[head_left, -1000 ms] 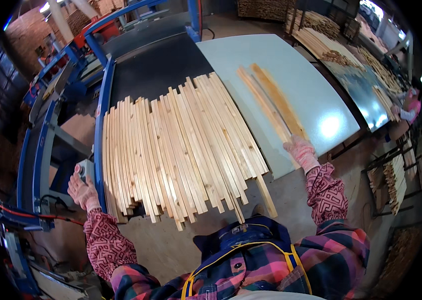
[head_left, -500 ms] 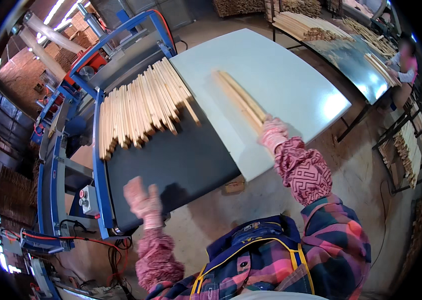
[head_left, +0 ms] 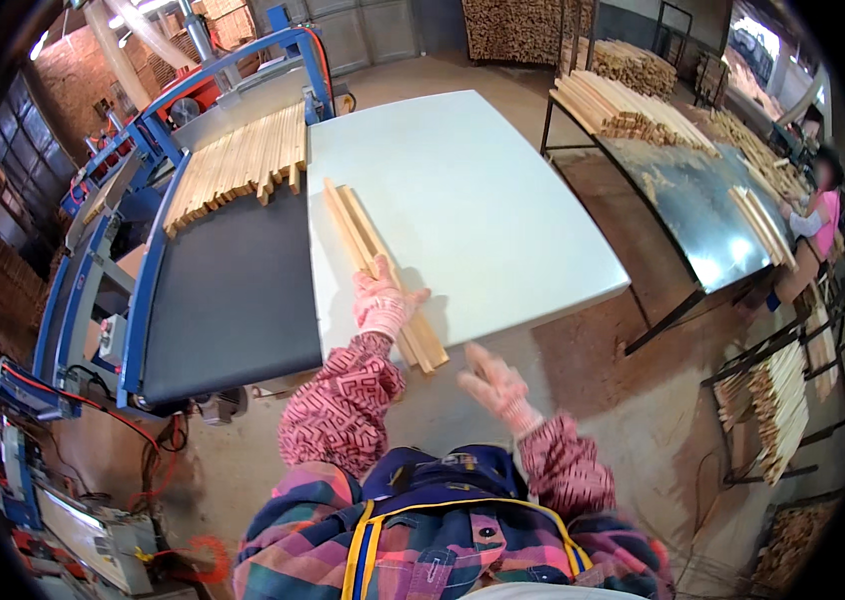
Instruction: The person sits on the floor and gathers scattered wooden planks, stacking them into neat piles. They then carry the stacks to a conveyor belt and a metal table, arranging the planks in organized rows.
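A few pale wooden sticks (head_left: 351,222) lie together on the white tabletop (head_left: 483,190), their near ends at the table's front edge. On top of them rests my left hand (head_left: 383,300), in a pink glove, its thumb spread to the right and its fingers over the wood. My right hand (head_left: 496,385), gloved too, hovers just off the front edge, right of the sticks' near ends. Its fingers are apart and hold nothing. On the dark conveyor belt (head_left: 233,290) to the left, a row of similar wooden sticks (head_left: 248,150) lies side by side at the far end.
A blue machine frame (head_left: 158,240) borders the belt, with a grey control box (head_left: 113,338) on its near side. At the right, a metal table (head_left: 688,205) bears more sticks, and a person (head_left: 821,215) is beside it. A rack of stacked sticks (head_left: 781,410) stands lower right.
My right hand has let go of the sticks and drawn back toward me. My left hand has come from over the belt onto them. The row on the belt lies farther toward the machine.
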A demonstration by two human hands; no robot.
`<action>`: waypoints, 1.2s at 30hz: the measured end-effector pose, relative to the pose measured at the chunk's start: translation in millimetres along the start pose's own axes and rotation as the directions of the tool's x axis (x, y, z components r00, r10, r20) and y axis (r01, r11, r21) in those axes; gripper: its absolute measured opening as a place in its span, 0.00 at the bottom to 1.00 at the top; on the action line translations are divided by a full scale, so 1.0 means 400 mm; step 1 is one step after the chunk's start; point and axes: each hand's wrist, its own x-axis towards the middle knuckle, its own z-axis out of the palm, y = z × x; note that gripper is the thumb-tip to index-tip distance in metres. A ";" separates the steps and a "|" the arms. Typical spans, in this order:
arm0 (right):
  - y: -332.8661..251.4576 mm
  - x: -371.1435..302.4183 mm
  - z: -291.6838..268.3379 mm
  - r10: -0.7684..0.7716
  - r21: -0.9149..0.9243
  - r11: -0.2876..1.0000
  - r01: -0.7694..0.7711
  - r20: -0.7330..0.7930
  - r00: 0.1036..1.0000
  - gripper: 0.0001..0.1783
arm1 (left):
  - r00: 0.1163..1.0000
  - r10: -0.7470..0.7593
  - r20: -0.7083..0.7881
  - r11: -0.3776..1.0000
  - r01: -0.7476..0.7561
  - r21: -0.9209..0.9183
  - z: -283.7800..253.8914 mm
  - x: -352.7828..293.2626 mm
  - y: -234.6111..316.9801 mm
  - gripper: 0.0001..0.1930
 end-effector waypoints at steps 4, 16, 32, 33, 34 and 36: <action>0.255 -0.235 -0.056 0.416 0.292 0.879 -0.377 -0.082 0.906 0.19 | 0.998 -0.068 -0.003 0.993 0.068 0.099 0.023 0.070 0.078 0.54; 0.664 -0.350 -0.362 0.711 0.567 0.673 -0.475 -0.316 0.628 0.23 | 0.983 0.105 -0.151 0.988 -0.086 0.129 0.161 0.239 0.021 0.37; 1.235 -0.343 -0.778 0.870 0.482 0.462 -0.744 -0.087 0.485 0.30 | 0.642 0.655 0.398 0.621 -0.758 0.200 0.686 0.072 1.434 0.37; 1.273 -0.359 -0.805 0.883 0.492 0.440 -0.751 -0.083 0.463 0.30 | 0.471 0.802 0.367 0.502 -0.865 0.014 0.762 -0.020 1.542 0.35; 1.316 -0.377 -0.840 0.892 0.487 0.426 -0.763 -0.084 0.445 0.30 | 0.341 0.835 0.432 0.430 -0.894 -0.126 0.832 -0.117 1.660 0.33; 1.403 -0.418 -0.912 0.904 0.455 0.410 -0.791 -0.089 0.417 0.31 | 0.032 0.763 0.646 0.222 -0.951 -0.215 0.927 -0.300 1.855 0.34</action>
